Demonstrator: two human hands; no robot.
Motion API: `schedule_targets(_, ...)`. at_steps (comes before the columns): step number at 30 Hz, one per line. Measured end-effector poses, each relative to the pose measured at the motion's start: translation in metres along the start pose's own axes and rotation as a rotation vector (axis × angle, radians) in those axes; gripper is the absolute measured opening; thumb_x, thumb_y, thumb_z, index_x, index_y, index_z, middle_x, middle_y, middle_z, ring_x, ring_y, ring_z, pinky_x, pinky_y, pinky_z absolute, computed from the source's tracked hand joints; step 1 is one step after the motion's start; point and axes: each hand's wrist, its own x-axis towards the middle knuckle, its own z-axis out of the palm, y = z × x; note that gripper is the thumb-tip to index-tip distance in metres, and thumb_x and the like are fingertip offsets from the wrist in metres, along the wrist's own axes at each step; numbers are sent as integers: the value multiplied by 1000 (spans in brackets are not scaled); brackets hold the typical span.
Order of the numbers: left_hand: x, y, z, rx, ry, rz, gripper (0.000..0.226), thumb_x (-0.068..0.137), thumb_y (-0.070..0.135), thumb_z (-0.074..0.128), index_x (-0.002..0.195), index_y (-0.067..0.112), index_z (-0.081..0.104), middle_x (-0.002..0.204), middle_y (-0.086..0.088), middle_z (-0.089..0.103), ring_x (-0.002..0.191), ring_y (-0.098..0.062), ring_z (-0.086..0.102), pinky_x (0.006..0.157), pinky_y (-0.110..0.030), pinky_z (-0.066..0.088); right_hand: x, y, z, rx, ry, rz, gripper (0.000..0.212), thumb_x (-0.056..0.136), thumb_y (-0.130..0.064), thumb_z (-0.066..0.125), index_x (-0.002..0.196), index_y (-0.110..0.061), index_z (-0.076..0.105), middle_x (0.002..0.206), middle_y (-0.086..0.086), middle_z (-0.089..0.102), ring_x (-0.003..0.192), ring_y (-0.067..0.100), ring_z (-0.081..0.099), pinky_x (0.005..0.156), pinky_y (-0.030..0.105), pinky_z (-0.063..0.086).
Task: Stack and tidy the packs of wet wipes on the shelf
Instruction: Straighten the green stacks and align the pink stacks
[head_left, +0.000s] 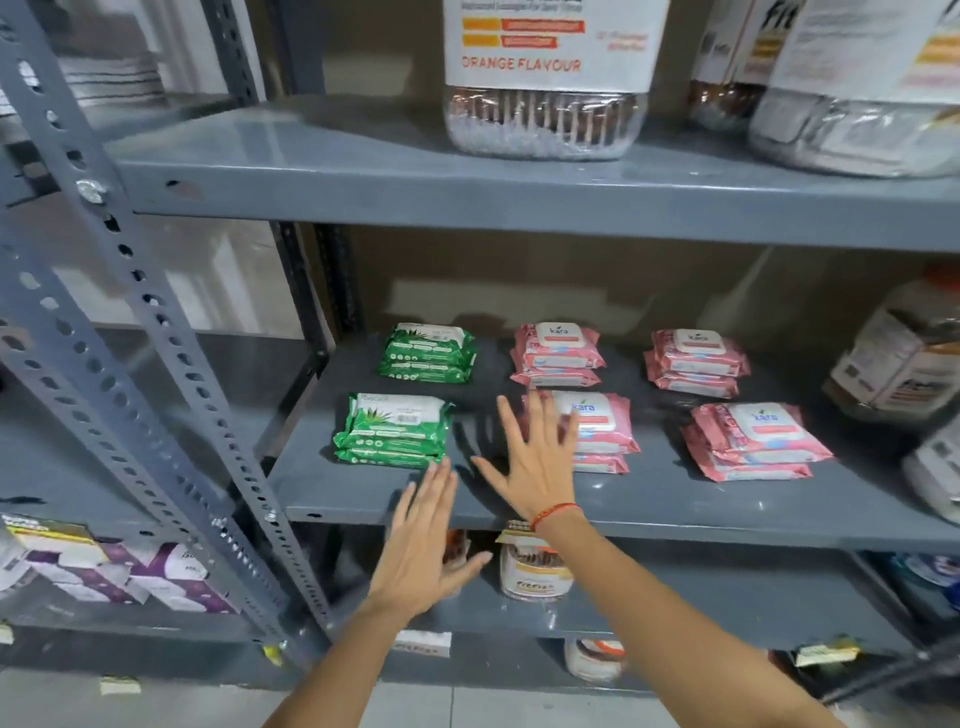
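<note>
Left hand (423, 540): open, fingers together and stretched flat, holding nothing; it is in front of the shelf's front edge, fingertips just below the front green stack.
Right hand (535, 462): open with fingers spread wide, holding nothing; it hovers over the shelf, fingertips overlapping the left side of the front middle pink stack; whether it touches the packs cannot be told.
Red thread band (555, 512): around the right wrist.
Shelf (675, 506): grey metal board at mid height, carrying all the wet wipe packs in two rows of three stacks.
Front green stack (393, 430): green packs near the front left.
Back green stack (428, 353): green packs behind it, set apart.
Front middle pink stack (605, 431): pink packs, partly hidden by the right hand.
Back middle pink stack (558, 354): pink packs behind that.
Front right pink stack (756, 441): pink packs, slightly skewed against one another.
Back right pink stack (696, 362): pink packs behind it.
Clear jar (545, 78): on the board above, label reading "ORANGE FLAVOUR".
Slotted upright (156, 332): grey perforated post at the left.
Small jar (532, 569): on the board below, under the right wrist.
</note>
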Motion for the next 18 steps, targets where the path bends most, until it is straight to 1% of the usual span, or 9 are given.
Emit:
schedule_targets(3, 17, 24, 3, 46, -37, 73, 88, 88, 67, 33, 146, 4, 14, 155, -11, 8, 144, -24, 6, 115, -31, -5, -14, 31, -3, -27, -54, 69, 86, 68, -64, 67, 137, -16, 49, 141, 24, 45, 130, 44, 43, 98, 70, 30)
schedule_targets(5, 23, 30, 6, 62, -46, 66, 82, 89, 63, 29, 145, 4, 17, 154, -11, 11, 143, -27, 9, 116, -33, -3, -20, 43, -6, -36, -80, 76, 89, 65, -65, 69, 137, -15, 50, 140, 25, 46, 129, 44, 43, 97, 70, 31)
schedule_targets(6, 25, 31, 6, 66, -53, 49, 80, 90, 61, 26, 144, 3, 22, 153, -12, 17, 141, -28, 15, 116, -37, 2, -23, 48, -7, -42, -87, 74, 90, 65, -66, 69, 137, -16, 49, 140, 25, 46, 129, 44, 43, 97, 70, 31)
schedule_targets(8, 25, 33, 7, 93, -86, 8, 77, 91, 60, 18, 139, 1, 37, 146, -14, 37, 135, -28, 33, 110, -44, 26, -24, 55, -10, -53, -106, 74, 92, 65, -69, 66, 140, -19, 45, 141, 25, 45, 131, 44, 42, 98, 69, 31)
schedule_targets(9, 23, 31, 8, 113, -106, -6, 79, 92, 59, 13, 135, 1, 42, 142, -15, 44, 131, -28, 41, 107, -42, 32, -25, 57, -9, -60, -108, 70, 92, 66, -70, 65, 141, -21, 44, 141, 25, 45, 131, 43, 41, 99, 69, 30)
schedule_targets(10, 21, 30, 8, 120, -130, -9, 80, 92, 59, 8, 133, 0, 45, 139, -15, 47, 129, -28, 44, 108, -38, 29, -24, 59, -8, -64, -103, 67, 91, 67, -70, 64, 141, -22, 43, 141, 24, 46, 132, 43, 41, 99, 68, 30)
schedule_targets(12, 19, 27, 10, 107, -133, 0, 82, 92, 59, 7, 134, -1, 44, 140, -16, 45, 129, -30, 43, 112, -34, 13, -22, 62, -8, -67, -110, 63, 86, 71, -70, 59, 140, -23, 44, 141, 23, 47, 132, 42, 42, 100, 68, 29)
schedule_targets(14, 20, 26, 11, 99, -119, 0, 81, 92, 60, 9, 135, 0, 42, 142, -16, 43, 131, -31, 40, 111, -30, 4, -18, 66, -6, -79, -121, 54, 80, 77, -72, 46, 141, -25, 42, 142, 21, 46, 133, 40, 41, 102, 67, 28)
schedule_targets(18, 19, 29, 12, 93, -143, -33, 79, 92, 59, 13, 135, 0, 43, 142, -15, 44, 130, -30, 41, 110, -28, 1, -12, 71, -1, -68, -119, 33, 78, 81, -72, 28, 142, -25, 41, 145, 20, 42, 134, 40, 38, 108, 65, 20)
